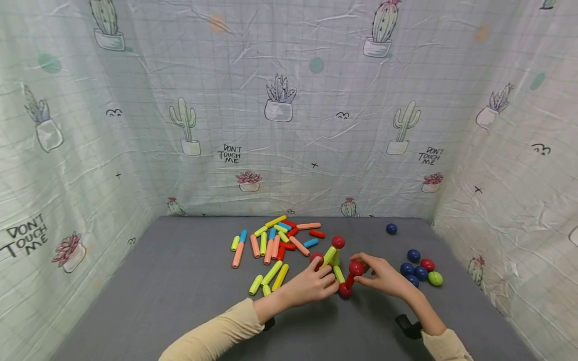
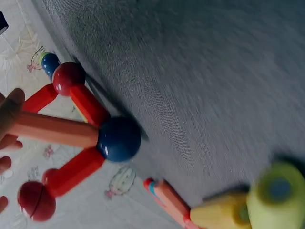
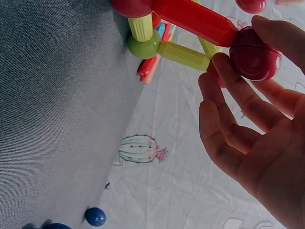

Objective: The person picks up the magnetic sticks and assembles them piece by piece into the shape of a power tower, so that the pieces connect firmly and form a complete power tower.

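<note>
A magnetic rod-and-ball frame stands on the table in front of both hands. At its right top corner, my right hand (image 1: 383, 277) pinches a red ball (image 3: 256, 59) that sits on a red rod (image 3: 198, 21). My left hand (image 1: 311, 287) is at the frame's near left side. In the left wrist view its thumb and fingertips lie about a salmon rod (image 2: 62, 131), which joins a blue ball (image 2: 119, 139) with red rods. Lime rods (image 1: 328, 255) and a green ball (image 3: 144, 44) form other sides. The left palm hides part of the frame in the head view.
Loose lime, salmon, red, yellow and blue rods (image 1: 275, 248) lie left of and behind the frame. To the right are several blue balls (image 1: 407, 268), a red ball (image 1: 427, 264) and a green ball (image 1: 435, 279). A cactus-print curtain (image 1: 289, 190) borders the grey table (image 1: 135, 301).
</note>
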### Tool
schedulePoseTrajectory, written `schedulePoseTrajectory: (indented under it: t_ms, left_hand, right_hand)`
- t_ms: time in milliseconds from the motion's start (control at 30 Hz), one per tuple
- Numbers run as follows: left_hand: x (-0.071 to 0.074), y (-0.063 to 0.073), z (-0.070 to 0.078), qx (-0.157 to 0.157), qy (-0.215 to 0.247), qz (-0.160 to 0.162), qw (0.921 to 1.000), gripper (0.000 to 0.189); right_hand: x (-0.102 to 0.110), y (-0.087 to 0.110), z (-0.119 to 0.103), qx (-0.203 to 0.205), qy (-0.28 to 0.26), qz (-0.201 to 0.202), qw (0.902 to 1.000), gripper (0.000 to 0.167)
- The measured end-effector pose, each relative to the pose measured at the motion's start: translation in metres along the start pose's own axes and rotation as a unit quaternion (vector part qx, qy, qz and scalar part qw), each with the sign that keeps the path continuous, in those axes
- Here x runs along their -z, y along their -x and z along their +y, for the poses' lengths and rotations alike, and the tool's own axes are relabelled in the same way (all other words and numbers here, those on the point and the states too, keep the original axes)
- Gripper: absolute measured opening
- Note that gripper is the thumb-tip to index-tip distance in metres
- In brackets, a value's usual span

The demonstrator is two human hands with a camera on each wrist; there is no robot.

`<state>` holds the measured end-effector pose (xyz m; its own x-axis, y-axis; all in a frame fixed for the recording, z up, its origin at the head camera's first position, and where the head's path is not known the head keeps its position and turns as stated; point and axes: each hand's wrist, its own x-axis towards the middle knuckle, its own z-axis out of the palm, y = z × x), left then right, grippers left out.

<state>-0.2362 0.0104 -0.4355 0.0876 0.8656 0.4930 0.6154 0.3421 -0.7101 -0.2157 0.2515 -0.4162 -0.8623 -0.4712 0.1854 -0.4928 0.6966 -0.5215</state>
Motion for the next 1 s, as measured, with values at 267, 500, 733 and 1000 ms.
schedulePoseTrajectory:
  t_ms: [267, 500, 733, 1000]
  left_hand:
    - [-0.026, -0.007, 0.017, 0.067, -0.003, -0.062, 0.9958, 0.017]
    - [-0.03, -0.012, 0.016, 0.106, -0.005, -0.111, 0.9881, 0.014]
    - [-0.034, -0.014, 0.018, 0.141, -0.011, -0.124, 0.9821, 0.013]
    - [-0.039, -0.018, 0.018, 0.162, -0.004, -0.122, 0.9793, 0.014]
  right_hand:
    - [0.0, -0.001, -0.001, -0.006, -0.002, -0.001, 1.0, 0.036]
    - [0.0, -0.002, -0.002, 0.005, -0.002, -0.002, 1.0, 0.038]
    - [-0.001, -0.003, -0.002, 0.019, 0.01, 0.008, 0.9997, 0.036]
    - [-0.004, -0.008, -0.006, 0.038, 0.013, 0.0, 0.9992, 0.034]
